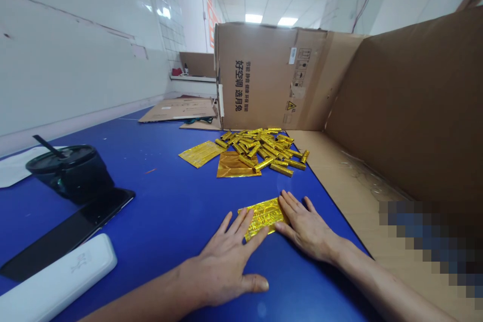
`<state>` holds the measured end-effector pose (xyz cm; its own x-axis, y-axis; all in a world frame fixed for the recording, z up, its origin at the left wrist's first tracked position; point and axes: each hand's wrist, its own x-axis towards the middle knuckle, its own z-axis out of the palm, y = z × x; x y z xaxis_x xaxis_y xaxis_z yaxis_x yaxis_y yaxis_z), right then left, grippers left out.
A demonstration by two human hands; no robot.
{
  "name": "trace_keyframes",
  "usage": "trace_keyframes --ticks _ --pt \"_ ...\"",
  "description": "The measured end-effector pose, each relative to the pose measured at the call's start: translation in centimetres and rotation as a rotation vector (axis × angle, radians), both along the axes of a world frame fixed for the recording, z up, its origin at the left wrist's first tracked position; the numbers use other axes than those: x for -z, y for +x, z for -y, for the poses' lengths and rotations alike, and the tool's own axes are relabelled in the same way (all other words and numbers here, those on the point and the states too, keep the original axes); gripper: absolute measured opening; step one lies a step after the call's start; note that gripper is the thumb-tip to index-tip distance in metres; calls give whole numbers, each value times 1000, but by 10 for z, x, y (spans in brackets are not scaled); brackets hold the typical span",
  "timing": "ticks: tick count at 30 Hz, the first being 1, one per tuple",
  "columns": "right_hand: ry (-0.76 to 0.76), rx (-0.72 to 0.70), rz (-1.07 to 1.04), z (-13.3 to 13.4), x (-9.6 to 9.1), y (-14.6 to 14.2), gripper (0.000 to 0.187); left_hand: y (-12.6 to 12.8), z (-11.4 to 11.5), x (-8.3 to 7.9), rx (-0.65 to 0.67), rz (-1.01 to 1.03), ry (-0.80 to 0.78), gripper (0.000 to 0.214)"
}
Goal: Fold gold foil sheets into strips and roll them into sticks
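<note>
A crinkled gold foil sheet (263,215) lies flat on the blue tabletop (181,221) in front of me. My left hand (230,249) rests over its left side, fingers spread and thumb apart. On the sheet's right edge lies my right hand (305,226), flat with its fingers stretched out. Both hands touch the foil and cover parts of it. Beyond them is a pile of rolled gold foil tubes (269,148). Two more flat pieces sit by the pile: a shiny gold foil sheet (231,165) and a crinkled, paler gold piece (199,154).
At the left stand a dark cup with a straw (71,171), a black phone-like slab (75,229) and a white elongated case (68,279). Cardboard walls (271,75) rise behind the pile and on the right. Flattened cardboard (179,109) lies at the back left.
</note>
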<state>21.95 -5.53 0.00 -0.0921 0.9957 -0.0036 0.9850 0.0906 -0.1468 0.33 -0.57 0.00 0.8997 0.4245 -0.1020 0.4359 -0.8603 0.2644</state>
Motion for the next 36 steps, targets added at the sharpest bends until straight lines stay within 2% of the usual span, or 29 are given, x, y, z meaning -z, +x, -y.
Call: trace_keyframes --ticks 2,5,7,16,23,29,32,36 --pt "22 -22 -9 3 -5 -15 70 1 0 0 2 8 8 77" --pt "-11 -199 -67 9 -11 -35 69 2 0 -1 14 16 21 79" --pt "-61 -233 -93 12 -13 -41 71 3 0 -2 11 13 25 79" --pt "-24 -157 -54 12 2 -19 68 3 1 -5 -19 -4 -10 78" --pt "-40 -161 -63 12 1 -21 68 3 1 -5 -14 -1 -2 77" --pt "-58 -109 -27 14 -2 -30 75 4 -1 -10 -39 -14 42 72" --pt "-48 -73 -13 14 -1 -35 75 6 5 -13 -58 -26 45 78" --pt "-31 -56 -3 13 3 -38 74 6 17 -14 -29 -38 -34 90"
